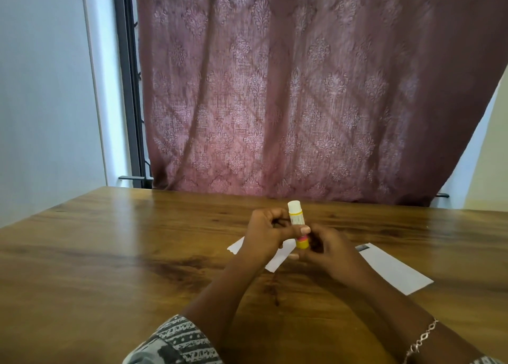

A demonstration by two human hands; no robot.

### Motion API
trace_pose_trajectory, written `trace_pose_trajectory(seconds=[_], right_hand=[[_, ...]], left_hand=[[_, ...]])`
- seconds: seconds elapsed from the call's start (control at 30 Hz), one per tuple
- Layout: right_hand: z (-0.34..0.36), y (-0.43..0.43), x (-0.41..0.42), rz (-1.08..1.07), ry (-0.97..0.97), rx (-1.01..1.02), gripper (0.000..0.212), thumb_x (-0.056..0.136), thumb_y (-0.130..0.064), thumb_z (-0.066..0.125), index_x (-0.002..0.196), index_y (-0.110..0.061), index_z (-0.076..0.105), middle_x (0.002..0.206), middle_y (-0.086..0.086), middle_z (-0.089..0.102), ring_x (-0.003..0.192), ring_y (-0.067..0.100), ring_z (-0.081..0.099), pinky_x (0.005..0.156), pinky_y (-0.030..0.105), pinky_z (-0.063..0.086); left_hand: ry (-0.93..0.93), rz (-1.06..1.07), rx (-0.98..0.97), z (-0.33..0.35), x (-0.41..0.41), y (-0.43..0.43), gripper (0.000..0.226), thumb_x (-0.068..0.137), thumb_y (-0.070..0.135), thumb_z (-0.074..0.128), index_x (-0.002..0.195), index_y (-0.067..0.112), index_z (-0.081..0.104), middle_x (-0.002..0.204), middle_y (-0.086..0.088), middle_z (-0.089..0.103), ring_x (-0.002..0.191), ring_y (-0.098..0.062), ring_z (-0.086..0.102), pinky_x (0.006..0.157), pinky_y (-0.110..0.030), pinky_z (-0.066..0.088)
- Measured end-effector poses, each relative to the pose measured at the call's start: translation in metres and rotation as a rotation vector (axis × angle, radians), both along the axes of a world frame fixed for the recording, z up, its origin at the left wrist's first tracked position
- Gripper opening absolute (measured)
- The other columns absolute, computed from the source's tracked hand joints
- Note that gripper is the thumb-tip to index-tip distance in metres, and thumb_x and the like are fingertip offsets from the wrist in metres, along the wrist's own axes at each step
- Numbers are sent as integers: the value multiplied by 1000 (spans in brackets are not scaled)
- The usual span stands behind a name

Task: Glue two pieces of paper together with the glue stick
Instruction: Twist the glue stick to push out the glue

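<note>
**Desk:** What does the shot show?

**Photographer:** A person at a wooden table [110,253] holds a glue stick [298,225] upright above the tabletop. The left hand [265,233] is wrapped round the tube's middle, thumb pressed across the label. The right hand [327,249] has its fingers closed on the yellow base. The white cap looks to be on.

**Desk:** And the paper?

**Photographer:** Two white pieces lie flat on the table. One sheet [277,255] sits under the left hand, mostly hidden; the other sheet [393,267] lies off to the right, apart from it.

**Desk:** Any risks?

**Photographer:** Probably. Twisting the base with the cap on could jam glue against it. A sharp pull on the cap might send it rolling off the table. And the loose sheets may slide when rubbed, smearing glue onto the wood.
</note>
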State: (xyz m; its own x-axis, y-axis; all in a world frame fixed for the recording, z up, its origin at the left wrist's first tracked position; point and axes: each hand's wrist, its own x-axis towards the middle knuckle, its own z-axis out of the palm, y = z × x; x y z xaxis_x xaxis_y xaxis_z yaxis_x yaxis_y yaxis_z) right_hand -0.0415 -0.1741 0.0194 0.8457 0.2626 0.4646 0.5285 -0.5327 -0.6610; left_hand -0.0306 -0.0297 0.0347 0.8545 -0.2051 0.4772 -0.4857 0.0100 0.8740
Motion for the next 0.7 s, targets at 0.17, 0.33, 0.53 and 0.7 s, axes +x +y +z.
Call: trace_pose_trajectory(seconds=[0.17,0.33,0.53,0.7], right_hand=[[1,9,-3,-83,-72,20,31,71,-29,73,95,-25,55,91,0,66,82,16,61,72,27,50],[0,10,-4,-114,-46,61,25,73,-29,71,83,-25,49,77,-5,59,71,8,54,58,15,42],[1,6,1,-63,-20,55,25,77,-19,68,71,-31,47,69,-9,56,66,8,54,55,9,39],[2,2,0,97,143,227,15,83,-11,59,82,-26,61,70,-10,71,70,9,68,62,13,52]], left_hand=[[9,18,-45,2,0,1,10,70,-1,72,74,0,63,62,-8,59,41,1,52,41,-7,37],[6,35,-41,2,0,0,16,68,0,74,66,7,60,57,-1,59,39,1,52,39,-7,36],[-8,50,-9,-1,2,1,12,70,-1,72,80,-6,66,48,10,62,41,3,55,40,-5,37],[-17,55,33,2,2,5,18,75,1,69,89,-9,65,63,0,62,43,2,54,41,-9,37]])
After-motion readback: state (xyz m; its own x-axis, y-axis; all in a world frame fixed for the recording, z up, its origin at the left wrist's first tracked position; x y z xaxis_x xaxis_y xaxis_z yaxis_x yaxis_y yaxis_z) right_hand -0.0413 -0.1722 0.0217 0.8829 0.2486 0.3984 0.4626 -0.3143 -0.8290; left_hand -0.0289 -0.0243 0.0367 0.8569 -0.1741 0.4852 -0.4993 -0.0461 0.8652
